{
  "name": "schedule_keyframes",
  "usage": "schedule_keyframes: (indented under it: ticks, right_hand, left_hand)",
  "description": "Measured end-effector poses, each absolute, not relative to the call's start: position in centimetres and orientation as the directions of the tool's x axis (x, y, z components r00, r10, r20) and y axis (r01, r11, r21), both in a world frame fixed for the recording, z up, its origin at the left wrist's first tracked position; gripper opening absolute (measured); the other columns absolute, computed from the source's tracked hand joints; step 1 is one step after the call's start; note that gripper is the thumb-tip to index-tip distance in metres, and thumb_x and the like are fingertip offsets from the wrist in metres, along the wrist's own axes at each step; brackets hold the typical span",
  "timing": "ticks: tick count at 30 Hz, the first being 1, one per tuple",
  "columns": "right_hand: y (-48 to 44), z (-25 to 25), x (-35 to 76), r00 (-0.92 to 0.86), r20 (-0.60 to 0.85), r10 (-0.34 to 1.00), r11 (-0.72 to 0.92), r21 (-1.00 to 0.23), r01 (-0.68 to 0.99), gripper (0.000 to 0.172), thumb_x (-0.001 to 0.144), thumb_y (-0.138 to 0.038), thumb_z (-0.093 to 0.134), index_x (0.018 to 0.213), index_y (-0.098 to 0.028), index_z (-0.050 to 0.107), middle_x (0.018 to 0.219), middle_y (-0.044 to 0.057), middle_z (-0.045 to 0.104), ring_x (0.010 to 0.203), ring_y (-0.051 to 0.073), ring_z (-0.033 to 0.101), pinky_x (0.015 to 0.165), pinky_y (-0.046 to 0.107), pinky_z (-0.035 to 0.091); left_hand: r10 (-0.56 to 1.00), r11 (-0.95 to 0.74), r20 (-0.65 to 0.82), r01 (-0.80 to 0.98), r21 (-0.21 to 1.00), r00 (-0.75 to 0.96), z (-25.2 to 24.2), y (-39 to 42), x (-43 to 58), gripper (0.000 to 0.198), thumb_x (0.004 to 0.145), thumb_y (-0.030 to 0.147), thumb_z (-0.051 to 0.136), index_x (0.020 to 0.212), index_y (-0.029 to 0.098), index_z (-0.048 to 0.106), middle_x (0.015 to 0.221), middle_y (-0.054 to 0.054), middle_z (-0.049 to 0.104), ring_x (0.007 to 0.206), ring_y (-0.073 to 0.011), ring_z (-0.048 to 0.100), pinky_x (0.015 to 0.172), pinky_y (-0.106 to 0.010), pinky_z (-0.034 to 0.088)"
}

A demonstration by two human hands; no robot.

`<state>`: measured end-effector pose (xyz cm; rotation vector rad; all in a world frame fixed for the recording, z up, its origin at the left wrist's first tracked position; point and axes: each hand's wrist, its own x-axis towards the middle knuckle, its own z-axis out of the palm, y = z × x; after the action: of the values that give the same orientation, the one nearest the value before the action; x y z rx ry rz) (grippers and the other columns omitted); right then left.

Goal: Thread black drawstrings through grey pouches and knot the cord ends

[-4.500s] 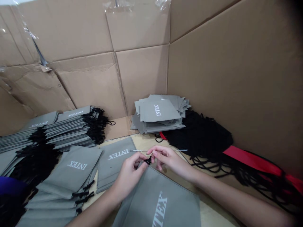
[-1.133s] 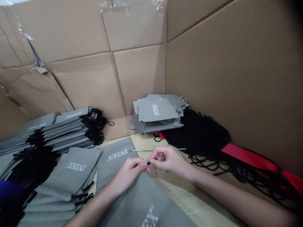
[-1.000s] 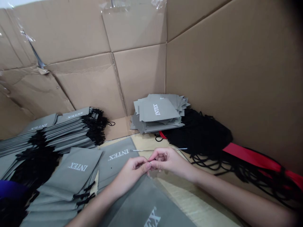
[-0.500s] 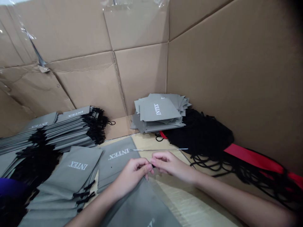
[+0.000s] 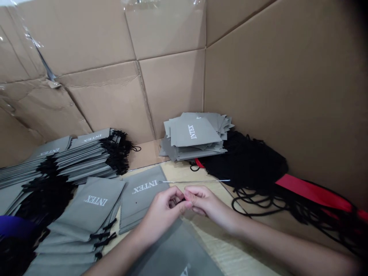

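Observation:
My left hand (image 5: pixel 162 212) and my right hand (image 5: pixel 205 203) meet fingertip to fingertip at the top edge of a grey INTEX cloth bag (image 5: pixel 175 253) lying in front of me. Both pinch a small black cord end, which is almost hidden between the fingers. A thin metal threading rod (image 5: pixel 194 181) lies on the table just beyond my hands.
Stacks of grey INTEX bags with black cords (image 5: pixel 83 155) fill the left. More bags (image 5: pixel 94 203) lie near my left hand. A smaller grey pile (image 5: pixel 195 136) sits at the back, beside a heap of black cords (image 5: pixel 247 165) and red strap (image 5: pixel 310 195). Cardboard walls (image 5: pixel 273 84) enclose the table.
The grey bag has slid toward me, its logo nearly out of view. My hands stayed pinched together over the cord end, which showed as a black knot earlier and is now almost covered.

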<state>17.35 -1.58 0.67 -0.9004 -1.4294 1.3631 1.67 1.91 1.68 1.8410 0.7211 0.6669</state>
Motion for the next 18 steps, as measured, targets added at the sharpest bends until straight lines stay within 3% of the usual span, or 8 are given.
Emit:
schedule_keyframes:
  ticks: [5, 9, 14, 18]
  right_hand:
    - [-2.0, 0.8, 16.6, -0.304, 0.04, 0.952, -0.072, -0.935, -0.347, 0.037, 0.08, -0.046, 0.058, 0.062, -0.018, 0.041, 0.044, -0.012, 0.025, 0.039, 0.005, 0.011, 0.04, 0.023, 0.008]
    - [-2.6, 0.8, 15.9, -0.258, 0.015, 0.966, -0.119, -0.86, -0.497, 0.036, 0.077, -0.044, 0.063, 0.063, -0.018, 0.041, 0.044, -0.012, 0.025, 0.04, 0.004, 0.011, 0.04, 0.021, 0.01]
    - [-2.9, 1.2, 15.8, -0.162, 0.042, 0.986, -0.047, -0.857, -0.513, 0.038, 0.078, -0.041, 0.062, 0.059, -0.018, 0.038, 0.045, -0.011, 0.026, 0.042, 0.005, 0.014, 0.041, 0.022, 0.013]
    - [-2.5, 1.3, 16.7, -0.204, 0.095, 0.974, 0.014, -0.93, -0.367, 0.041, 0.08, -0.045, 0.058, 0.058, -0.019, 0.037, 0.047, -0.01, 0.027, 0.042, 0.005, 0.018, 0.042, 0.022, 0.014]
  left_hand:
    - [0.721, -0.362, 0.16, 0.17, 0.916, 0.674, 2.2, 1.4, 1.7, 0.025, 0.084, 0.039, 0.05, 0.075, 0.015, 0.054, 0.065, 0.001, 0.053, 0.06, -0.0118, 0.047, 0.056, -0.022, 0.034]
    - [0.722, -0.381, 0.18, 0.167, 0.909, 0.668, 2.1, 1.3, 1.8, 0.022, 0.084, 0.033, 0.049, 0.072, 0.015, 0.054, 0.062, 0.002, 0.051, 0.057, -0.0112, 0.045, 0.053, -0.021, 0.033]
    - [0.749, -0.401, 0.191, 0.205, 0.893, 0.634, 2.1, 1.6, 1.7, 0.02, 0.082, 0.03, 0.05, 0.069, 0.016, 0.052, 0.054, 0.004, 0.044, 0.051, -0.0096, 0.038, 0.05, -0.021, 0.029]
    - [0.759, -0.408, 0.204, 0.207, 0.889, 0.618, 2.1, 1.6, 1.5, 0.021, 0.081, 0.032, 0.051, 0.067, 0.016, 0.049, 0.052, 0.005, 0.041, 0.049, -0.0089, 0.036, 0.048, -0.021, 0.027]
